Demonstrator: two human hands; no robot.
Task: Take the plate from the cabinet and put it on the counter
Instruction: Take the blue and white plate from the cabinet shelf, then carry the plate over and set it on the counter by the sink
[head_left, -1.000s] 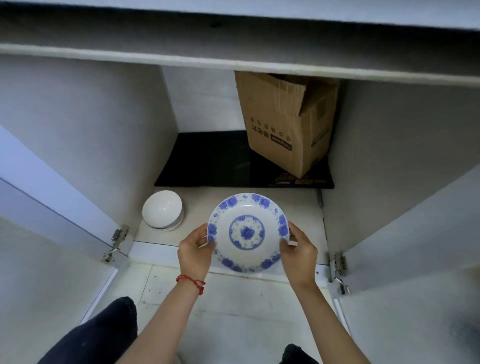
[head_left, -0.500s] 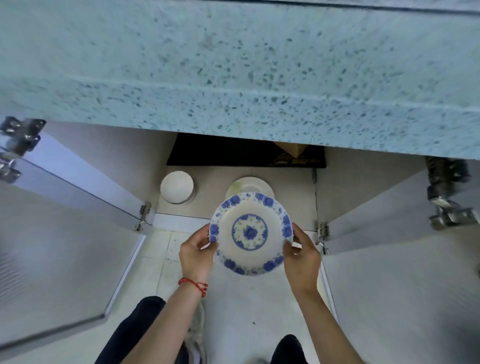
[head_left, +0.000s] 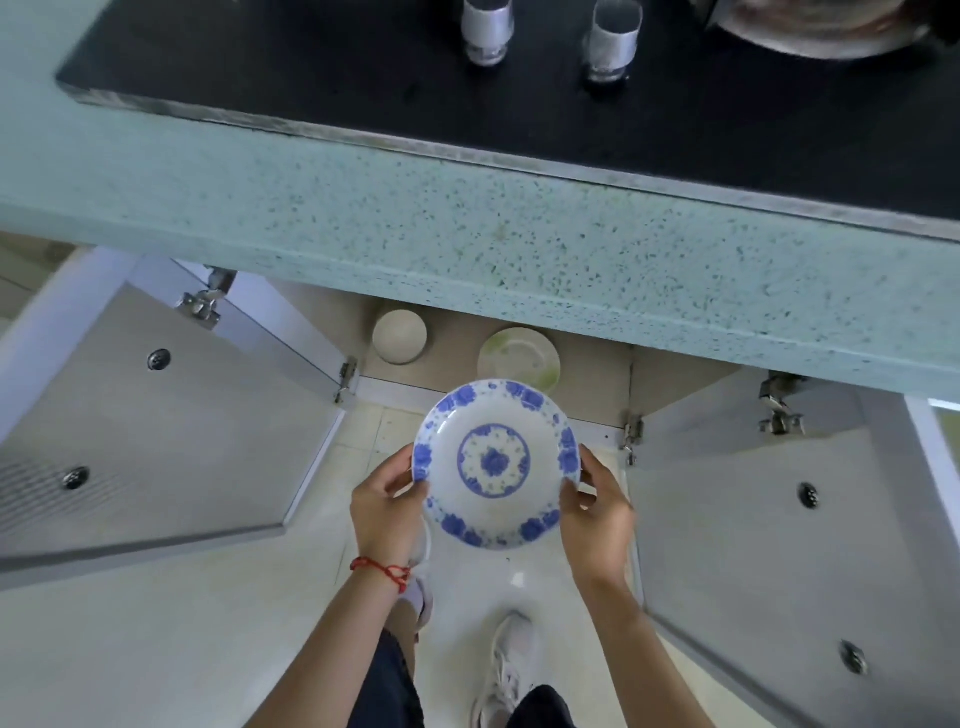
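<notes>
The speckled green table (head_left: 519, 249) spans the view at 12 o'clock, its front edge overhanging the open cabinet (head_left: 597, 369) below; a black hob (head_left: 675, 104) sits in its top with two metal knobs (head_left: 488, 31) and part of a pan (head_left: 810, 26) at about 1 o'clock. Both cabinet doors, left door (head_left: 145, 431) and right door (head_left: 779, 545), stand swung wide toward the person, at 9 and 3 o'clock. The plate (head_left: 496, 462), white with blue flowers, is held in the air face up and nearly level at the centre, out in front of the cabinet and lower in view than the table edge, over the pale floor (head_left: 156, 649). The left hand (head_left: 387, 512) grips its rim at 9 o'clock, thumb on top, fingers (head_left: 402, 467) curled partly closed around the edge; the right hand (head_left: 597, 525) does the same at 3 o'clock. A red string (head_left: 382, 569) circles the left wrist. Inside the cabinet, just beyond the plate at 12 o'clock, lies a second plate (head_left: 519, 358), and an upturned bowl (head_left: 400, 336) at 11 o'clock. White shoes (head_left: 506, 670) show at 6 o'clock.
</notes>
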